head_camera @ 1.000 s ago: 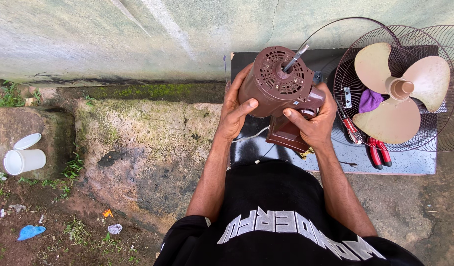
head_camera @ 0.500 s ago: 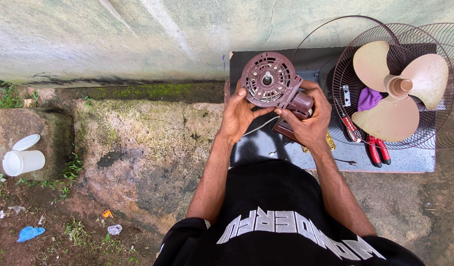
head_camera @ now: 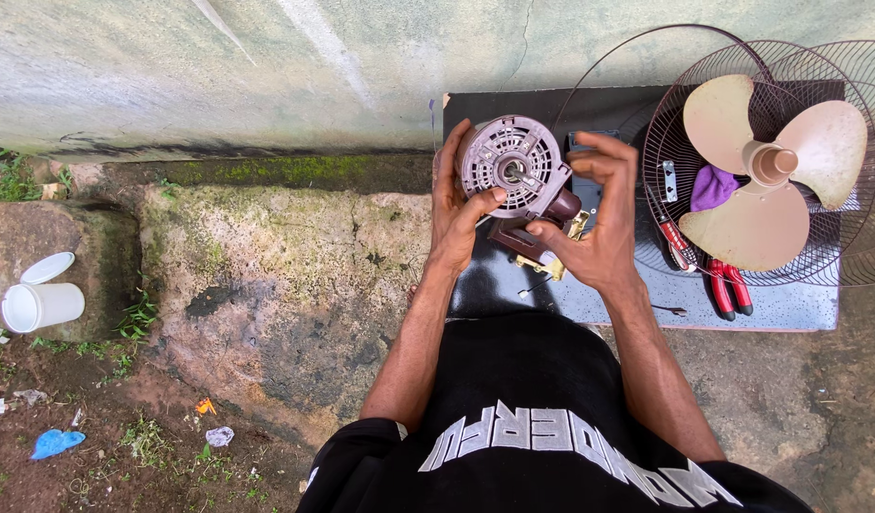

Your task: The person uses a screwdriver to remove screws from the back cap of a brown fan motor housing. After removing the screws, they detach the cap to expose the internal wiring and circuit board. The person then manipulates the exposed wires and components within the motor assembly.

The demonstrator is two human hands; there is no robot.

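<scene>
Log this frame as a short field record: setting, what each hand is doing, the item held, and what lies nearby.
setting: outdoors, dark board on mossy stone beside a wall
left hand: grips the fan motor from its left, thumb on the face
right hand: holds the motor's lower right side, fingers spread
fan motor: round vented face and shaft toward the camera
nearby right: wire fan guard, beige fan blade, purple cloth, red-handled pliers
nearby left: white cup

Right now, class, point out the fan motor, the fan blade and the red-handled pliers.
fan motor (head_camera: pixel 511 169), head view, on its round vented end face.
fan blade (head_camera: pixel 778 166), head view, on its central hub.
red-handled pliers (head_camera: pixel 725 285), head view, on a red handle.
</scene>
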